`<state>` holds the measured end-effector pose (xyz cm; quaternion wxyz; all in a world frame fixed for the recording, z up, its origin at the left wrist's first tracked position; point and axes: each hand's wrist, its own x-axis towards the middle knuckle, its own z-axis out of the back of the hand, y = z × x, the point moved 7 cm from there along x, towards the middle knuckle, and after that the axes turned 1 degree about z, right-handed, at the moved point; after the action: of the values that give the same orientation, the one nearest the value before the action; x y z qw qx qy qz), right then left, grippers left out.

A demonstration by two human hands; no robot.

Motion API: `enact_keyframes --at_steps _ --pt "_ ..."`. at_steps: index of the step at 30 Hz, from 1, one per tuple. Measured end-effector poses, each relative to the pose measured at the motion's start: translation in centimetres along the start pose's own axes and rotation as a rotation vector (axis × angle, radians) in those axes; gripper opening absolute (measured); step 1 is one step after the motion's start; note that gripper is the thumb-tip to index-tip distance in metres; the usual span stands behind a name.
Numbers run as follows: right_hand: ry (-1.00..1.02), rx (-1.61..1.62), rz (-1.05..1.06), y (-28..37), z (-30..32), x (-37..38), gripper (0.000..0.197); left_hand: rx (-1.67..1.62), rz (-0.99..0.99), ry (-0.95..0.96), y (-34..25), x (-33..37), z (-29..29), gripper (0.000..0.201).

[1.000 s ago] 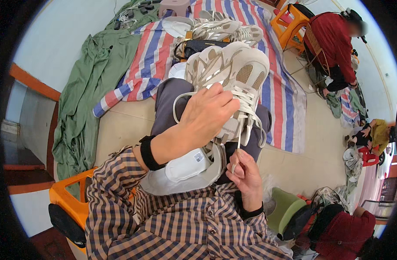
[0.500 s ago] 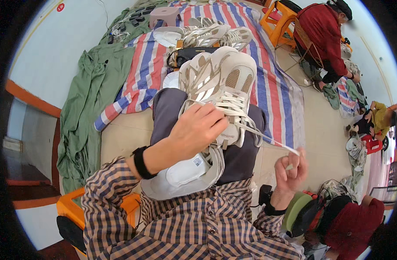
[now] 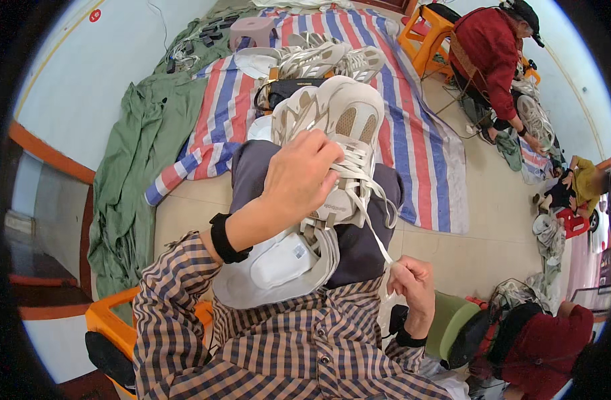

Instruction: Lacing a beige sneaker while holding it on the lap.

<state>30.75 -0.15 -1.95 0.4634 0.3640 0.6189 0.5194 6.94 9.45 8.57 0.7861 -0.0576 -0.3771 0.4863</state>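
One lace point(image 3: 377, 241) pinched by right fingers point(image 3: 405, 271); left fingers point(image 3: 327, 152) over shoe point(image 3: 347, 107), grip unclear.

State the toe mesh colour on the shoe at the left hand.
Tan mesh; shows best in the head view.

Wearer's two hands point(image 3: 302, 175), two black wristbands point(image 3: 225, 238), three co-workers point(image 3: 485, 47), one mauve stool point(image 3: 251, 31); shoes point(image 3: 356, 120) overlap, count unclear

- On the lap point(image 3: 252, 170): sneaker point(image 3: 352, 123), toe pointing away.
- At its left side: left hand point(image 3: 302, 173).
- Nearer the torso, to the right: right hand point(image 3: 413, 287), shoelace point(image 3: 377, 240) stretched from there to the sneaker.
- Beyond the lap, on the ground sheet point(image 3: 425, 180): more sneakers point(image 3: 315, 61).
- Behind those, leftward: step stool point(image 3: 252, 32).
- Left of the ground sheet: cloth point(image 3: 125, 220).
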Motion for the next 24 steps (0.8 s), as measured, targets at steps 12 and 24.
enact_keyframes --at_steps 12,24 --pt "-0.047 0.327 0.078 -1.1 0.8 0.1 0.030 0.124 -0.091 0.138 -0.9 1.5 -0.3 0.015" --pt "-0.279 1.535 0.594 0.3 11.9 -5.1 0.019 -0.482 0.265 0.360 0.6 1.5 0.3 0.008"
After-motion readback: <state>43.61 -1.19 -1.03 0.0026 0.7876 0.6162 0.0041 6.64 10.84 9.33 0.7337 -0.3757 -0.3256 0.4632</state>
